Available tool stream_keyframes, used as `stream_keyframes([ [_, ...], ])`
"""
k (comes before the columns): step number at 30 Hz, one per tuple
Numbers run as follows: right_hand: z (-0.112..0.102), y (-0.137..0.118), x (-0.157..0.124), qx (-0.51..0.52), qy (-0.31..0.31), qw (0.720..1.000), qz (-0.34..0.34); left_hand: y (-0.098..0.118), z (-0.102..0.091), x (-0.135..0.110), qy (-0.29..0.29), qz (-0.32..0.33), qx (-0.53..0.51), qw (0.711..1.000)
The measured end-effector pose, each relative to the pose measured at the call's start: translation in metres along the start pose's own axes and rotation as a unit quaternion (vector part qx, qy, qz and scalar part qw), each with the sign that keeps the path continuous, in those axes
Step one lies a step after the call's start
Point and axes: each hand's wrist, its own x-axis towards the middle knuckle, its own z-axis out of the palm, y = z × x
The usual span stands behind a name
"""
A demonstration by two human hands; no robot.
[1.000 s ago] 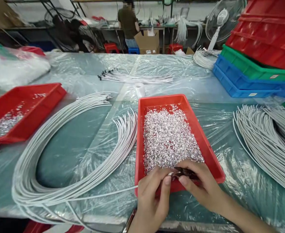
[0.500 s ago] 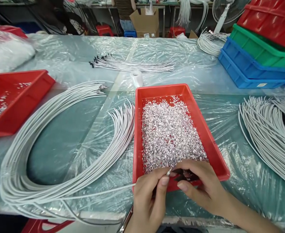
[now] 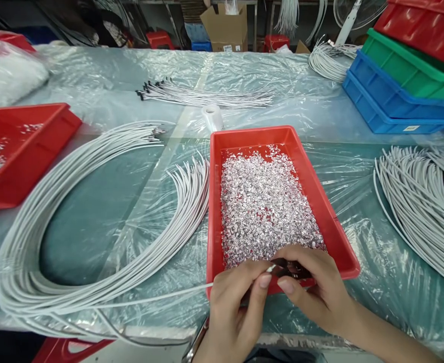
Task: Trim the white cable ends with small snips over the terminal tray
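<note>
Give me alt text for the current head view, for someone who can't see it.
The left hand pinches a white cable near its end over the near edge of a red tray of small silvery pieces, while the right hand holds a dark plier-like tool at that end. White cable bundles lie on either side, on a plastic-covered table.

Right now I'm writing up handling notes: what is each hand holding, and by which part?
Left hand: a white cable, pinched near its end. Right hand: a dark tool; fingers hide exactly where it's gripped.
</note>
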Motion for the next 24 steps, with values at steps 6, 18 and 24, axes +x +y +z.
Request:
stream_keyframes([
  [6, 0.0003, -0.0004, 0.0026, -0.009, -0.003, 1.0, -0.007, -0.0007, -0.0015, 0.0018, -0.012, 0.026, 0.009, 1.0],
  [18, -0.0006, -0.0057, 0.0045, -0.029, -0.011, 0.999, -0.007, -0.0028, -0.0029, -0.0003, -0.023, 0.032, 0.007, 0.999],
  [24, 0.0008, -0.0065, 0.0041, -0.03, -0.005, 0.999, -0.01, -0.0042, -0.0041, -0.0014, -0.032, 0.03, 0.007, 0.999],
])
